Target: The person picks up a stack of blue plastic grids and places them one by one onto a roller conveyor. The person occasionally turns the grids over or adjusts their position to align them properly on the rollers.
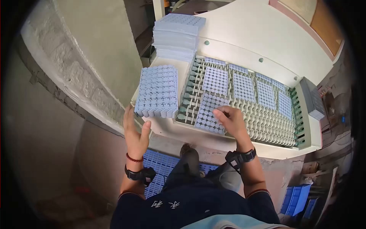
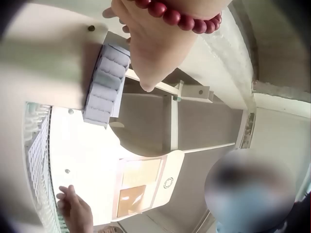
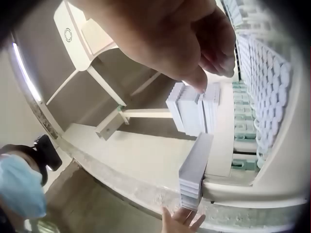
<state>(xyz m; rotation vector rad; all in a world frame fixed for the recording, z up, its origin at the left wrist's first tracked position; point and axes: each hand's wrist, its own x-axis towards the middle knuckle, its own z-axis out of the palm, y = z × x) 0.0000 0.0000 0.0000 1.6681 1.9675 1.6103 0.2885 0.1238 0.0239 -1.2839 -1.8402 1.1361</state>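
by the shorter stack (image 1: 157,91), outside left wrist view, the left grip (image 1: 135,135) is open, the right grip (image 1: 233,121) loosely curled, empty.

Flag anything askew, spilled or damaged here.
The tall stack of light-blue trays, behind the shorter stack left of the conveyor, looks slightly askew: its layers' edges do not line up. I see no spill or obvious damage.
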